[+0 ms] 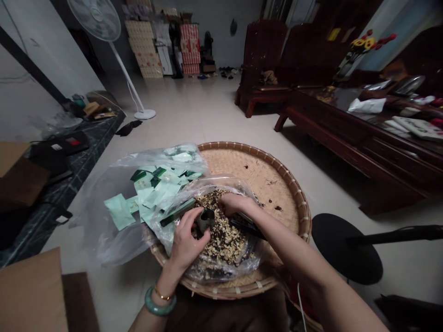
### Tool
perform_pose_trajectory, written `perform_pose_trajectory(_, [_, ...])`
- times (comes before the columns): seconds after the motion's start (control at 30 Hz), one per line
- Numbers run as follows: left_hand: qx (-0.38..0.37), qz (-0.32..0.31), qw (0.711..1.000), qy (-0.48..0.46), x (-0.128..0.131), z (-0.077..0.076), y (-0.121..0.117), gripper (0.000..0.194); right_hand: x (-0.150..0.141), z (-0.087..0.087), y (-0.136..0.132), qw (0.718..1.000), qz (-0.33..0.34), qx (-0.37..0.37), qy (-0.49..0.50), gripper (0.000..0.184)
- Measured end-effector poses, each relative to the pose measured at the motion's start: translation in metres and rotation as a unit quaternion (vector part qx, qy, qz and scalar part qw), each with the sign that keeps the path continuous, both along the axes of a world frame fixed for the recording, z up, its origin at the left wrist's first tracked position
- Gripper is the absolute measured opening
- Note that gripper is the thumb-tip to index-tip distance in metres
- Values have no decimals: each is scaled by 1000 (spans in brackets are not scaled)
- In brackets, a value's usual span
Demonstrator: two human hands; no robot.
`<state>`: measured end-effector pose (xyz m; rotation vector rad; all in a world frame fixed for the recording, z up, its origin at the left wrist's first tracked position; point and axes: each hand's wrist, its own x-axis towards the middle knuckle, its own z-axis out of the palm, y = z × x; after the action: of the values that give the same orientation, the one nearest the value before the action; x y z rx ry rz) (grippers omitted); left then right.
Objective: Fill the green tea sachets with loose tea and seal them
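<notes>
Left hand (187, 239): thumb and fingers curved round a small open packet (206, 221), pinching it, mouth showing dark; bangles at the wrist. Right hand (231, 204): fingers curled down into the loose mix (224, 242) of pale yellow flakes and dark pieces; fingertips hidden, cannot tell whether they grip anything. Packet sits just above the mix, between the hands. A dark flat object (247, 226) lies partly under the right forearm. Mix lies in an open clear plastic bag (218, 275) on a round woven tray (305, 207); a few dark bits on its bare far side. To the left, a larger clear bag (100, 235) holds many pale green sachets (119, 211), partly overhanging the rim.
</notes>
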<state>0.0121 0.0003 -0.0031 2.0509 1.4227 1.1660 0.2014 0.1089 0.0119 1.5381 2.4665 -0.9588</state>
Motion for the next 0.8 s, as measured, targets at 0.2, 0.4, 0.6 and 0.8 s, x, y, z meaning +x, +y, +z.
perform_pose_trajectory(0.2, [-1, 6, 1000, -1, -1, 0, -1, 46, 12, 19, -5, 997, 0, 42, 70, 15])
perform_pose_trajectory(0.4, [-8, 21, 1000, -5, 3, 1, -1, 47, 9, 80, -37, 970, 5, 86, 229, 13])
perform_pose_trajectory(0.6, [-2, 28, 1000, -11, 3, 0, -1, 51, -1, 100, -61, 942, -7, 76, 327, 27])
perform_pose_trajectory(0.8, [-17, 29, 999, -28, 5, -4, 0, 53, -9, 84, -82, 976, 22, 164, 144, 24])
